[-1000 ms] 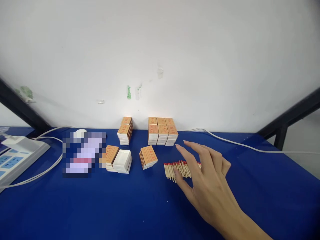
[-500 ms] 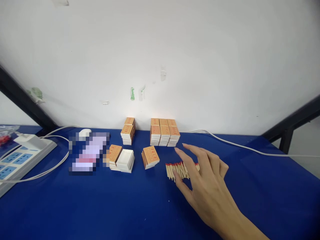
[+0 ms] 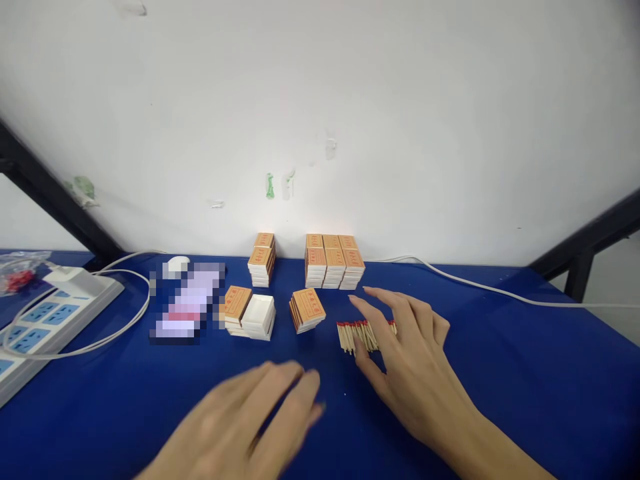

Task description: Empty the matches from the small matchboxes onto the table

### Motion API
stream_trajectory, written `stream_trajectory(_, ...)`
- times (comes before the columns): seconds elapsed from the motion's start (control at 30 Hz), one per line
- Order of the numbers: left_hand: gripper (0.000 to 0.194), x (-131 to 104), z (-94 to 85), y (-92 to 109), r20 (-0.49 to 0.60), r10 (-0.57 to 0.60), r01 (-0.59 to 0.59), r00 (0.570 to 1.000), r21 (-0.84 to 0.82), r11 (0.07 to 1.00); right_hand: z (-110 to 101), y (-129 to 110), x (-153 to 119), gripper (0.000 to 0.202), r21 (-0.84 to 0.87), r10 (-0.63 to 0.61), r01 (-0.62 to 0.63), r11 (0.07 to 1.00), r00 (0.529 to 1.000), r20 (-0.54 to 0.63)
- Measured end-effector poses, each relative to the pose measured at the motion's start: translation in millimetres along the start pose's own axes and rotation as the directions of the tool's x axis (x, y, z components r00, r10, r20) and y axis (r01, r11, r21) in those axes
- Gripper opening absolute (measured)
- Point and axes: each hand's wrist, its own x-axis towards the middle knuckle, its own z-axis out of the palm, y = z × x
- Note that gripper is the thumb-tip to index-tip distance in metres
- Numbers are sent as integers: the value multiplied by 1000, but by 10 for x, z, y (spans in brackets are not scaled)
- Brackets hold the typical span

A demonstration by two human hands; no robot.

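Note:
A row of red-tipped matches [image 3: 357, 337] lies on the blue table, partly hidden by my right hand [image 3: 413, 367]. That hand hovers over them with thumb and fingers apart, holding nothing I can see. My left hand [image 3: 250, 420] is over the table's front part, slightly blurred, its fingers bent and their tips turned out of sight. Beyond it, white inner trays [image 3: 259, 316] are piled beside orange matchbox sleeves [image 3: 237, 303]. Between these and the matches stands a slightly skewed stack of orange sleeves [image 3: 309, 305].
Stacked matchboxes [image 3: 331, 259] stand against the white wall, with a narrower stack [image 3: 261, 257] to their left. A pixelated phone-like object [image 3: 193, 300], a white mouse-like item [image 3: 179, 263] and a power strip [image 3: 45, 327] with looping cables are at the left. A white cable [image 3: 480, 291] runs right.
My left hand has come into view from the bottom edge. My right hand keeps nearly the same pose by the matches. The whole view has shifted slightly.

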Motion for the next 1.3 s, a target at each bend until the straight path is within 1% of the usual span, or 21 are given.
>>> stream_trajectory(0.03,25,96,6,-120,-61,78,-68,995,142,987,-1,-2,0,37,2,-5,5,1000,1000,-3)
stream_trajectory(0.07,21,181,16,-218,-101,177,-144,979,273,951,-3,-5,-1,37,5,-9,9,1000,1000,-9)
stream_trajectory(0.1,18,248,26,-290,-115,233,-182,966,342,922,-5,-9,-3,38,10,-12,12,1000,1000,-15)
stream_trajectory(0.17,17,308,45,-350,-110,319,-245,941,425,871,-9,-22,-10,38,24,-14,14,1000,1000,-21)
stream_trajectory(0.23,24,280,55,-332,-100,374,-293,922,451,843,-15,-39,-16,39,33,-18,18,999,1000,-20)
stream_trajectory(0.33,31,167,49,-270,-84,410,-327,908,466,822,-26,-69,-23,38,34,-20,20,999,1000,-20)
stream_trajectory(0.4,29,107,47,-253,-68,417,-339,906,473,813,-33,-85,-26,37,35,-15,16,999,1000,-20)
stream_trajectory(0.47,22,72,58,-262,-68,420,-347,905,450,823,-38,-95,-30,37,38,-17,17,999,1000,-19)
stream_trajectory(0.57,7,49,102,-309,-152,362,-293,920,346,891,-38,-100,-37,37,48,-22,22,999,1000,-9)
stream_trajectory(0.63,9,44,130,-346,-205,295,-241,933,250,938,-32,-100,-42,37,58,-23,23,998,1000,-2)
stream_trajectory(0.7,16,46,141,-376,-216,242,-210,946,162,964,-25,-100,-48,36,64,-24,24,998,1000,0)
stream_trajectory(0.77,22,52,135,-395,-199,191,-176,961,91,980,-20,-103,-51,36,67,-25,25,997,1000,-6)
stream_trajectory(0.87,33,47,122,-419,-148,106,-100,983,47,994,-21,-111,-52,35,75,-26,28,997,1000,-17)
stream_trajectory(0.93,45,28,126,-439,-103,34,-39,994,-49,998,-27,-119,-50,34,84,-23,25,996,1000,-19)
stream_trajectory(1.0,51,5,144,-462,-67,-4,-7,998,-158,987,-33,-124,-46,35,90,-21,22,996,1000,-15)
stream_trajectory(1.07,49,-11,166,-477,-55,-12,0,998,-225,974,-35,-125,-42,35,91,-17,18,996,1000,-11)
stream_trajectory(1.13,43,-13,185,-480,-56,-27,12,998,-254,967,-33,-122,-39,34,93,-17,18,995,1000,-8)
stream_trajectory(1.3,31,25,202,-450,-49,-126,107,991,-279,954,-23,-114,-43,35,91,-20,20,996,1000,5)
